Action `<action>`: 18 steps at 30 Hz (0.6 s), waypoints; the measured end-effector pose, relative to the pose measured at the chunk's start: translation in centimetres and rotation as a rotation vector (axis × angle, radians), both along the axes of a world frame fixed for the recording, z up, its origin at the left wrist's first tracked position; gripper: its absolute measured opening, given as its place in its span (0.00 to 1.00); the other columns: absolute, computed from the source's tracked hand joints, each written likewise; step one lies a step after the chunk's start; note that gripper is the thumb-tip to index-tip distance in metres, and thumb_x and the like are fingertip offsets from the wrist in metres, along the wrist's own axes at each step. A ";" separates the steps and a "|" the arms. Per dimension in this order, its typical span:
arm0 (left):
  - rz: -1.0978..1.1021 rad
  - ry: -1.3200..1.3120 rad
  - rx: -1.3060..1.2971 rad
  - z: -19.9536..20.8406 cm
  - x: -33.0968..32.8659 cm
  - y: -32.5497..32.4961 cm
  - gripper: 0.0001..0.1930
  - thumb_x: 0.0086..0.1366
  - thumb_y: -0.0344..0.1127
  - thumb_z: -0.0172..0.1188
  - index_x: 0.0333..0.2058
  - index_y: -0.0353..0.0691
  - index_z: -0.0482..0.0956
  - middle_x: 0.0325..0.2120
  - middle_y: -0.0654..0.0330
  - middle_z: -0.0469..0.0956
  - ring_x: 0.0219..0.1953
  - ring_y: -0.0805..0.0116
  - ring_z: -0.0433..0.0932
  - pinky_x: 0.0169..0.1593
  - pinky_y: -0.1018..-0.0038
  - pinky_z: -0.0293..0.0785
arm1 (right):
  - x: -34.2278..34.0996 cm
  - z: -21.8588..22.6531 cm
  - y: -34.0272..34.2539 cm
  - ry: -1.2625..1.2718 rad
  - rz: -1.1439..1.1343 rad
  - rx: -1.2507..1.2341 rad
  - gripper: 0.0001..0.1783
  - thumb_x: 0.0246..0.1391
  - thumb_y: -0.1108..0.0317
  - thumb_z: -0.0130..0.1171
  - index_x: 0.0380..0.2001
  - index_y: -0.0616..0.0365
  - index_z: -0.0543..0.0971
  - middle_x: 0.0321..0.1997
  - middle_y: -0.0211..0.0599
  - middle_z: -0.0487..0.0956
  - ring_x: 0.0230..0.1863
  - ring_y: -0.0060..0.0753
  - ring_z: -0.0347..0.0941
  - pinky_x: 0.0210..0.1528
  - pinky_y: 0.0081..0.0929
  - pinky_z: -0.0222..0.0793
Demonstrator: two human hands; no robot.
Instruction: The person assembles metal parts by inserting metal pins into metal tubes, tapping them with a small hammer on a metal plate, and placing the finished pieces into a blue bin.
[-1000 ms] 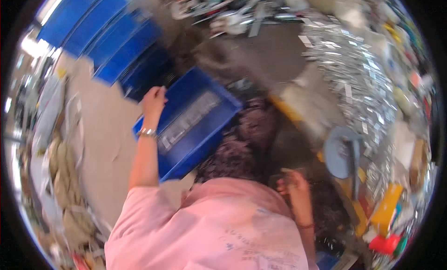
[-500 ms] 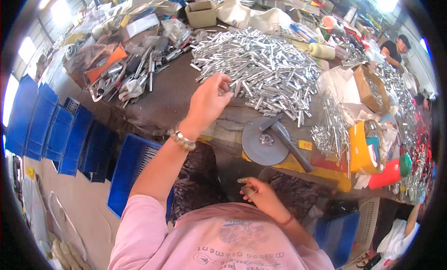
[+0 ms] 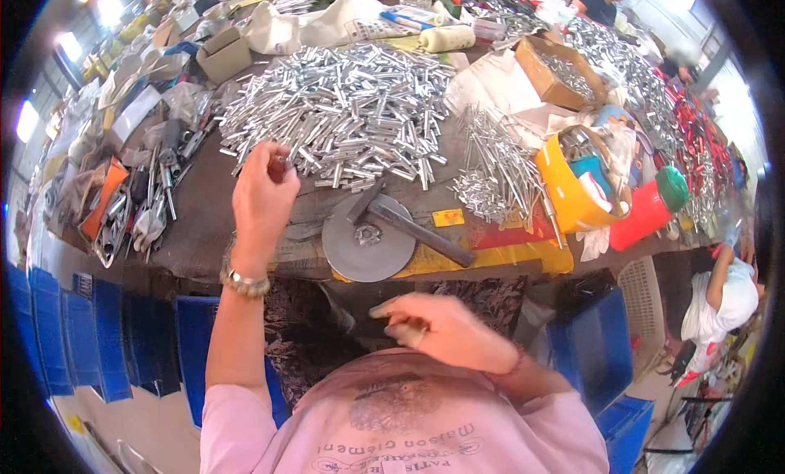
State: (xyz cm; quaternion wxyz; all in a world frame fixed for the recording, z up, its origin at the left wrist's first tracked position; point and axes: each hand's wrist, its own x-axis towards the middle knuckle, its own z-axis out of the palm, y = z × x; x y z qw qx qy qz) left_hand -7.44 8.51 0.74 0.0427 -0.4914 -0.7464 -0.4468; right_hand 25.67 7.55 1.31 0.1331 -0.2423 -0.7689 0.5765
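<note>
Metal tubes, a huge silvery heap of them, cover the far middle of the workbench, so by my guess there's loads left to go through and I can't see any finished batch for sure. Left hand is raised just at the near edge of that heap, fingers pinched on a small dark piece, can't tell exactly what it is. Right hand is down near the person's lap below the bench's near edge, fingers curled, looks like it's gripping something small but it's blurry. Between them a round metal disc with a hammer lying across it sits at the near edge. Yellow bucket and red bottle sit off to the right
</note>
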 end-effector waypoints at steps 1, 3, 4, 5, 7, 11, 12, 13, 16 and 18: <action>-0.004 0.000 0.001 0.7 0.7 -1.3 0.15 0.62 0.27 0.69 0.47 0.42 0.82 0.36 0.56 0.83 0.37 0.61 0.85 0.44 0.64 0.81 | 0.6 1.7 1.1 0.031 -0.014 0.078 0.16 0.65 0.71 0.67 0.56 0.57 0.86 0.40 0.44 0.87 0.38 0.37 0.85 0.45 0.33 0.81; -0.118 0.004 -0.052 2.0 2.2 -3.6 0.13 0.63 0.25 0.69 0.46 0.41 0.82 0.36 0.57 0.82 0.36 0.65 0.84 0.43 0.65 0.81 | 1.5 3.4 4.6 0.089 -0.174 0.478 0.11 0.61 0.72 0.69 0.47 0.57 0.88 0.41 0.45 0.88 0.41 0.44 0.87 0.45 0.36 0.83; -0.119 0.004 -0.052 2.6 2.9 -4.7 0.13 0.63 0.25 0.69 0.46 0.41 0.82 0.36 0.57 0.82 0.36 0.65 0.84 0.43 0.65 0.81 | 1.6 3.8 6.4 -0.001 -0.297 0.575 0.10 0.60 0.71 0.69 0.45 0.55 0.89 0.43 0.45 0.88 0.43 0.47 0.87 0.46 0.38 0.83; -0.199 -0.018 -0.094 3.2 3.8 -5.5 0.13 0.63 0.24 0.68 0.46 0.41 0.82 0.37 0.57 0.82 0.36 0.63 0.84 0.44 0.65 0.81 | 1.8 3.5 9.0 -0.084 -0.408 0.743 0.08 0.61 0.70 0.68 0.43 0.54 0.89 0.43 0.43 0.88 0.44 0.48 0.87 0.47 0.39 0.83; -0.269 -0.038 -0.133 3.3 5.1 -6.8 0.13 0.62 0.23 0.67 0.45 0.42 0.83 0.38 0.56 0.82 0.37 0.61 0.85 0.44 0.64 0.81 | 1.4 2.2 14.7 -0.205 -0.541 0.795 0.12 0.61 0.67 0.67 0.47 0.53 0.87 0.44 0.43 0.89 0.46 0.51 0.87 0.49 0.45 0.82; -0.462 0.074 -0.226 3.0 6.4 -7.0 0.14 0.60 0.21 0.68 0.45 0.39 0.85 0.37 0.55 0.81 0.39 0.59 0.83 0.44 0.66 0.79 | -0.6 1.1 20.5 -0.391 -0.545 0.917 0.16 0.58 0.68 0.65 0.50 0.54 0.85 0.45 0.46 0.89 0.50 0.55 0.86 0.53 0.51 0.80; -0.505 0.118 -0.227 2.7 6.5 -7.0 0.14 0.60 0.20 0.68 0.45 0.39 0.85 0.37 0.54 0.80 0.39 0.56 0.83 0.44 0.65 0.79 | -1.5 0.7 21.3 -0.466 -0.535 0.956 0.17 0.57 0.68 0.64 0.50 0.54 0.85 0.45 0.47 0.89 0.51 0.57 0.86 0.54 0.52 0.80; -0.517 0.102 -0.235 2.3 6.6 -6.9 0.14 0.61 0.21 0.69 0.46 0.39 0.85 0.36 0.54 0.80 0.40 0.54 0.83 0.44 0.63 0.79 | -2.0 0.6 22.0 -0.518 -0.515 0.918 0.20 0.56 0.66 0.65 0.53 0.55 0.83 0.46 0.51 0.88 0.52 0.60 0.85 0.55 0.56 0.79; -0.507 0.053 -0.226 1.7 6.7 -6.9 0.15 0.62 0.22 0.70 0.47 0.40 0.86 0.37 0.54 0.81 0.41 0.54 0.82 0.45 0.62 0.79 | -4.0 0.2 22.9 -0.656 -0.528 0.908 0.26 0.56 0.66 0.66 0.59 0.57 0.77 0.46 0.57 0.88 0.52 0.63 0.85 0.55 0.58 0.79; -0.506 0.049 -0.199 1.7 6.6 -7.1 0.15 0.62 0.23 0.71 0.48 0.40 0.86 0.37 0.54 0.81 0.41 0.54 0.82 0.45 0.62 0.78 | -4.3 0.2 23.3 -0.651 -0.535 0.867 0.31 0.55 0.65 0.67 0.63 0.55 0.75 0.48 0.58 0.87 0.54 0.64 0.84 0.56 0.56 0.78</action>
